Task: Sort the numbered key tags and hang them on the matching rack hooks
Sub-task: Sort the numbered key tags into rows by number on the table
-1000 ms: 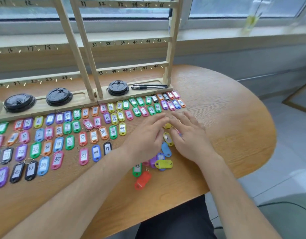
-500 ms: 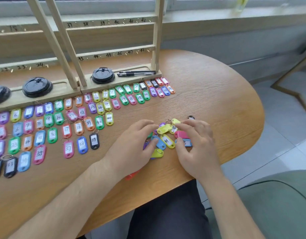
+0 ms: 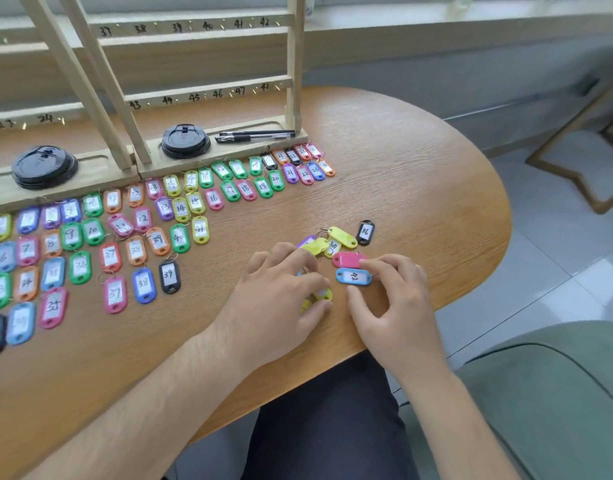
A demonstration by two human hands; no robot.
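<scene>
Wooden counter point(image 3: 419, 185), oval, strewn with coloured key tags. Sorted rows point(image 3: 92, 231) laid flat across the left and middle, just in front of the base of a pale wooden rack point(image 3: 208, 95), hand-numbered rungs above.

Small loose heap near the front edge, between both hands: yellow tags point(image 3: 341, 237) at the far side, pink tag point(image 3: 348, 259) nearer, blue tag point(image 3: 353, 276) just below it, black tag point(image 3: 365, 232) marked 36 lying slightly apart at the far right.

Left hand point(image 3: 281, 299) arched over the heap's left part, fingers bent down onto the tags, another yellow tag point(image 3: 321, 294) peeking out between forefinger and thumb. Grip there unclear: pinching or merely covering, cannot tell.

Right hand point(image 3: 395, 306) close beside, grip loose and spread, fingertips point(image 3: 379, 264) touching the right ends of pink and blue tags, thumb on bare wood just beneath the blue one.

Stacks of black lids point(image 3: 185, 142) and black pens point(image 3: 255, 136) resting in the rack's base. Green chair point(image 3: 557, 393) at lower right.
</scene>
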